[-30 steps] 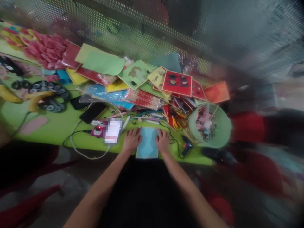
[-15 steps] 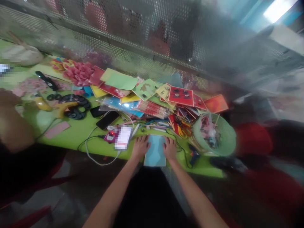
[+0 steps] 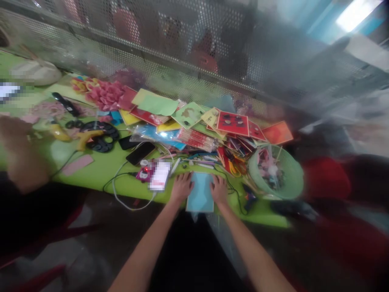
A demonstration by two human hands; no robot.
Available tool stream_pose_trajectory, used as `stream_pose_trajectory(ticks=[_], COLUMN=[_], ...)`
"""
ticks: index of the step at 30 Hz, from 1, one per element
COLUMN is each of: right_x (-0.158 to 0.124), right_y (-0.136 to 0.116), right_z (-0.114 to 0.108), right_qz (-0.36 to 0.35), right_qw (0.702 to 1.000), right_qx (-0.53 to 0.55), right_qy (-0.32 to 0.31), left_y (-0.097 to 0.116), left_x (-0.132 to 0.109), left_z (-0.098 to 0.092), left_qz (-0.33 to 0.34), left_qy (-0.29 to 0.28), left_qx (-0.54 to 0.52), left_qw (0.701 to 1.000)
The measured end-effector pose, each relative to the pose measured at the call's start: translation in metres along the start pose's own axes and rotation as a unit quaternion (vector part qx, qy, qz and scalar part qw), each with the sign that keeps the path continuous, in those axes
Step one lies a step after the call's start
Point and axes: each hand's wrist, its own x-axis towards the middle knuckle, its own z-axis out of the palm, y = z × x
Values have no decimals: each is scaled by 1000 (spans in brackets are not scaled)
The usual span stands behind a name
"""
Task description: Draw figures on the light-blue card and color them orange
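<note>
A light blue card (image 3: 199,194) lies flat on the green table, its lower end at the front edge. My left hand (image 3: 181,186) rests on the card's left side, palm down, fingers extended and the thumb at the card's edge. On the opposite side, my right hand (image 3: 219,188) lies the same way, fingers extended and the thumb by the right edge. Neither hand is wrapped around anything. Left of my left hand is a lit phone (image 3: 160,175) with a white cable. A glue gun (image 3: 249,196) lies right of my right hand.
Behind the card are pens, scissors (image 3: 235,167) and a heap of colourful cards (image 3: 233,123). A green basket (image 3: 296,178) of scraps stands at right. A dark phone (image 3: 141,153) and loose cables lie at left. Another person's arm (image 3: 22,158) reaches over the table's left end.
The view has shifted slightly, so things appear a little farther right. Both hands and the blue card keep nearly the same positions relative to each other.
</note>
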Motion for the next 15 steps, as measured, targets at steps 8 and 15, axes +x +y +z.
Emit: stream_pose_trajectory(ticks=[8, 15], right_x=[1, 2], right_y=[-3, -5], right_z=[-4, -7], right_qz=[9, 17], right_qw=[1000, 1000], right_qx=[1, 1], right_qy=[-4, -15], left_y=[2, 2], left_x=[0, 0], left_z=[-4, -3], left_qz=[0, -2], left_qy=[1, -9], left_qx=[-2, -11], left_qw=[1000, 1000])
